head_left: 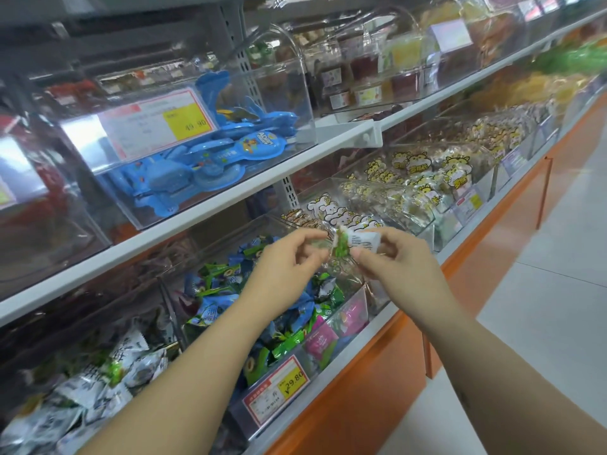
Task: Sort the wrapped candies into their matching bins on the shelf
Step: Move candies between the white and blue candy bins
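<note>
Over the clear plastic bin point(239, 418) of green, blue and pink wrapped sweets on the lower shelf, the left hand point(289, 261) and right hand point(394, 257) meet. Each pinches one side of a small green-and-white wrapped candy point(343, 246), held just above that bin. Beyond, on the upper shelf, blue plastic toys point(197, 165) fill another clear box.

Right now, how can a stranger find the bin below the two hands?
Find the lower shelf above the orange base. The clear bin beneath the left hand holds blue and green candies. Only it has pink packets in front; its tag reads 29.80.
</note>
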